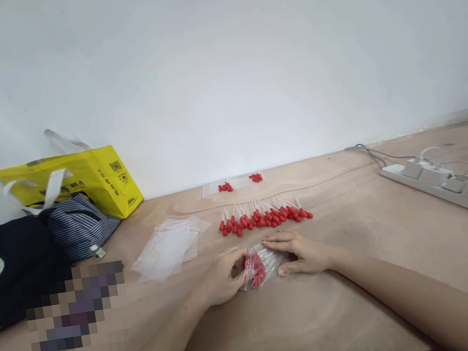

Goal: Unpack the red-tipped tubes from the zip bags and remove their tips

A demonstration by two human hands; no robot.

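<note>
A clear plastic bag (273, 260) lies on the table in front of me, with several red-headed sticks (255, 269) inside, their red ends toward the left. My left hand (227, 276) is curled round the bag's left end, thumb and fingers closed on it. At the other end, my right hand (300, 252) rests with fingers stretched out and thumb apart, touching the plastic. Just beyond the hands is a row of loose red-headed sticks (262, 218), pale shafts pointing away. Flat clear bags (168, 247) overlap in a loose pile to the left.
Near the wall lie filled clear bags (235, 184) with red ends showing. On the left stand a yellow bag (116, 181), a striped pouch (83, 224) and a black bag (15, 272), beside a blurred-out item (78, 313). A white power strip (442, 185) with chargers and cables sits right.
</note>
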